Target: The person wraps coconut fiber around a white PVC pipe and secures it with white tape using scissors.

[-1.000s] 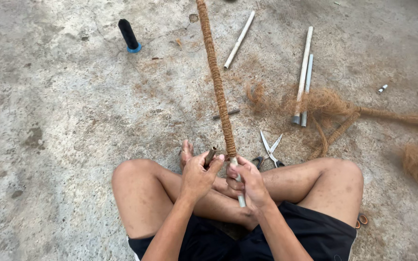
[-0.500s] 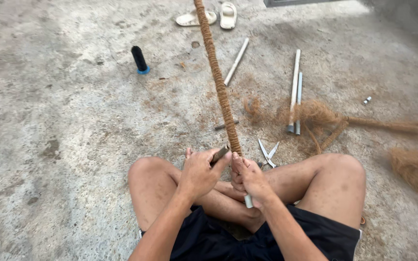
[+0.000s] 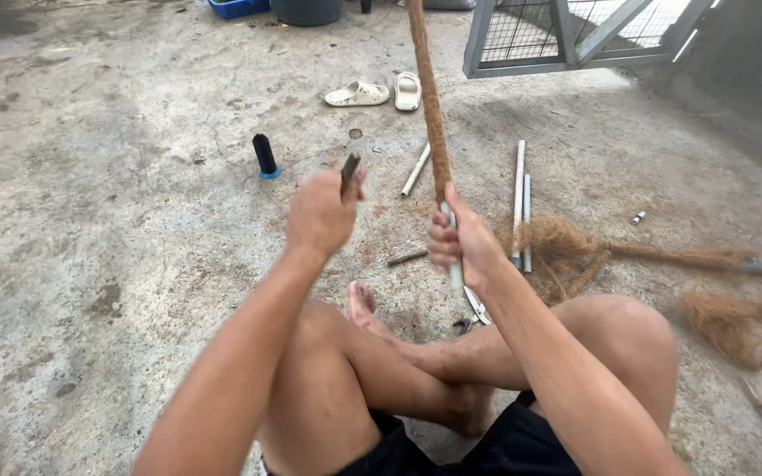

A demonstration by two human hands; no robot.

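Note:
I sit cross-legged on a concrete floor. My right hand (image 3: 460,238) grips a white pipe at the bare end just below its brown fibre wrapping; the fibre-wrapped pole (image 3: 427,97) rises away from me past the top of the view. My left hand (image 3: 321,211) is raised to the left of the pole, closed around a small dark tool (image 3: 349,173) whose tip sticks up above the fist. Scissors (image 3: 476,307) lie on the floor by my foot, partly hidden by my right forearm.
White pipes (image 3: 519,198) and loose coconut fibre (image 3: 566,242) lie to the right. A black thread spool (image 3: 265,156) stands at the left. A pair of sandals (image 3: 377,92), a metal cage frame (image 3: 575,35), a blue tray (image 3: 238,8) and a dark bucket (image 3: 307,11) are farther off.
Both hands have lifted from my lap to chest height, raising the pole's lower end. The left hand moved away from the pole with the dark tool. The view tilted up.

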